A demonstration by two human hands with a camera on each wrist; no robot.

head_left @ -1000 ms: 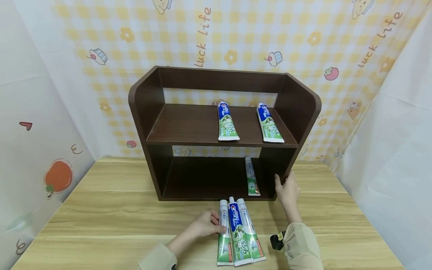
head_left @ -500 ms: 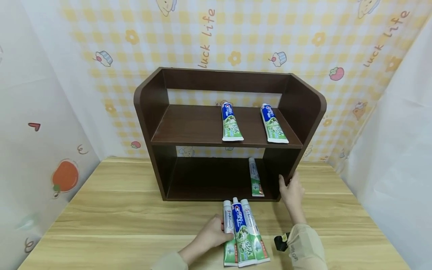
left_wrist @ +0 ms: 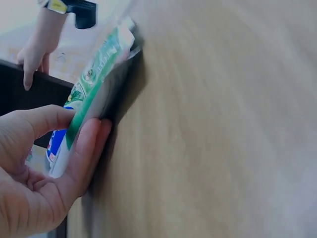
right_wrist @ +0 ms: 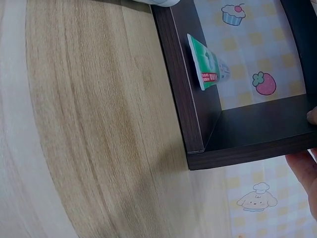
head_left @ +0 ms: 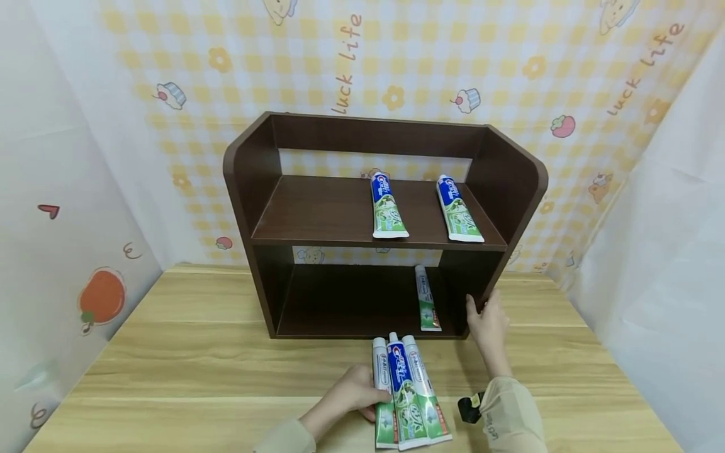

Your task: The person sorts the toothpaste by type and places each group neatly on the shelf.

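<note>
My left hand (head_left: 355, 391) pinches the leftmost white-and-green toothpaste tube (head_left: 382, 370) on the table, thumb on top and fingers under its edge in the left wrist view. Beside that tube lie a blue-and-green toothpaste tube (head_left: 404, 393) and a second white-and-green tube (head_left: 425, 390), overlapping in a fan, caps toward the shelf. My right hand (head_left: 489, 324) grips the right side panel of the dark brown two-tier shelf (head_left: 351, 242), the thumb inside and the fingers outside. The right wrist view shows only part of this hand at its edge.
Two blue-and-green tubes, one mid-shelf (head_left: 387, 204) and one at right (head_left: 459, 207), lie on the upper tier. A white-and-green tube (head_left: 427, 299) lies at the lower tier's right. The wooden table (head_left: 187, 365) meets a patterned cloth (head_left: 317, 63) behind.
My left hand has shifted slightly down the leftmost tube, its fingers passing under the edge. My right hand stays on the shelf panel. The head view has shifted a little.
</note>
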